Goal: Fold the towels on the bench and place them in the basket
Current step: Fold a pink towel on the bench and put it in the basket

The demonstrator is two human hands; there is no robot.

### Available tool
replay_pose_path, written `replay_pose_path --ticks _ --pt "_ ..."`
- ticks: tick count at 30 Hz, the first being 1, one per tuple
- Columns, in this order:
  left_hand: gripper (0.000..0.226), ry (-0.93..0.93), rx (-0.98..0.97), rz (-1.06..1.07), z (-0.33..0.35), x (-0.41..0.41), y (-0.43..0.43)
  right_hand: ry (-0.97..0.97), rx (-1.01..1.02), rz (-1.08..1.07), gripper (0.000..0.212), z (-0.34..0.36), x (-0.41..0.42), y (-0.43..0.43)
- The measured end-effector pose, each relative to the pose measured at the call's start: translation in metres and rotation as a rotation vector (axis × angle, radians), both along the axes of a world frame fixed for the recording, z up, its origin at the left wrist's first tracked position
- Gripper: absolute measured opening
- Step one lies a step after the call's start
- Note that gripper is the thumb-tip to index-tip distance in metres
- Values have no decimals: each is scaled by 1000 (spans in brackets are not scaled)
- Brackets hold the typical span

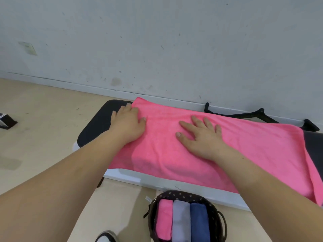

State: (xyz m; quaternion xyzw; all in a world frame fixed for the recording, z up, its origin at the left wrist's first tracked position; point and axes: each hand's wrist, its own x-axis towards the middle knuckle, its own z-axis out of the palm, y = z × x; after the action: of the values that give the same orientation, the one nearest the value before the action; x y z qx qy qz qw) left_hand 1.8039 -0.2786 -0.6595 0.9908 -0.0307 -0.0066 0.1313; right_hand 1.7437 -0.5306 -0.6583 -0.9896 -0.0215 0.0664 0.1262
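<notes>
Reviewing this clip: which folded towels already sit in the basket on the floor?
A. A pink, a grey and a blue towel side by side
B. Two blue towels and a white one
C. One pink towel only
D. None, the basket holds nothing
A: the basket holds a folded pink towel, a grey towel and a blue towel side by side.

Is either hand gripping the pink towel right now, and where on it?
Nothing is gripped. The left hand lies flat on the left edge of the pink towel, the right hand flat near its middle.
</notes>
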Motion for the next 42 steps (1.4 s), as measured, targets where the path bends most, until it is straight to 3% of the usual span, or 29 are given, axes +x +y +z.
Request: replay_pose_path --ticks 4,9,13,18,23,29,33,35,39,42 --pt "61 -68 59 -242 -11 -41 3 -36 46 -9 65 4 -5 -1" --pt "64 -9 119 -171 -10 -53 8 -17 18 -49 66 12 -34 -20" --pt "54 -84 249 -184 8 -60 -33 113 -78 -263 79 16 -65 -64" --pt "53 -101 -46 -541 31 -93 -133 149 -44 -456 83 15 -93 -107" --pt "56 11 7 -853 16 -116 -220 151 -32 -498 78 6 -114 -156" --pt "40 -71 74 -798 13 -118 -252 81 -28 -589 64 4 -131 -229" --pt "39 -194 -17 -1007 1 -146 -283 -69 22 -576 49 5 -128 -254" --pt "43 -212 -25 -1080 -7 -152 -302 -191 74 -568 28 9 -128 -260" --pt "49 -333 11 -961 -17 -152 -332 -253 132 -676 16 23 -129 -264" --pt "51 -395 31 -827 -22 -158 -351 -162 280 -724 18 33 -128 -266"
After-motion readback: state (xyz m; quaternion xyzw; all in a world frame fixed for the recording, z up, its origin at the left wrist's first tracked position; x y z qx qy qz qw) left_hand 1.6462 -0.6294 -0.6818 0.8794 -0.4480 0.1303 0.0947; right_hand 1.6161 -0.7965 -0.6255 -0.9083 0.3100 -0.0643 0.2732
